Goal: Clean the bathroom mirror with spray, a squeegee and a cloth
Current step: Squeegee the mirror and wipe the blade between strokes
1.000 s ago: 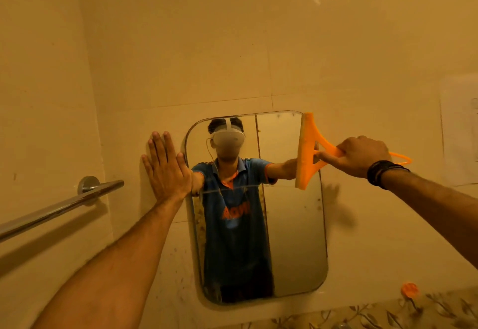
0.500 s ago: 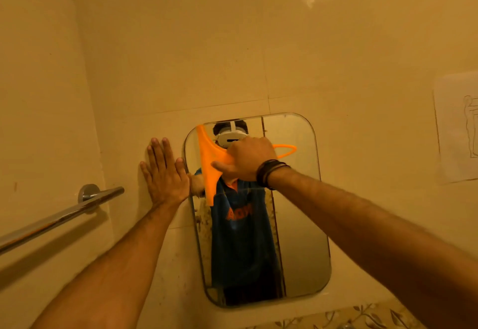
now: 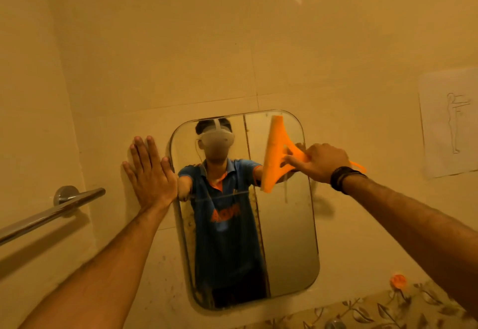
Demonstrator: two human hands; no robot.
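Fingers (image 3: pixel 297 159) of our right hand (image 3: pixel 323 163) curl tight round the squeegee (image 3: pixel 274 155) handle, blade upright just left of them on the mirror (image 3: pixel 284 238), upper right. Half a sec ago it sat near the left edge, so we've swept back across. Left hand (image 3: pixel 150 170) flat on the wall, fingers straight, holding nothing. Lower glass prob next.

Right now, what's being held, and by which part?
The right hand grips the orange squeegee by its handle; the left hand holds nothing.
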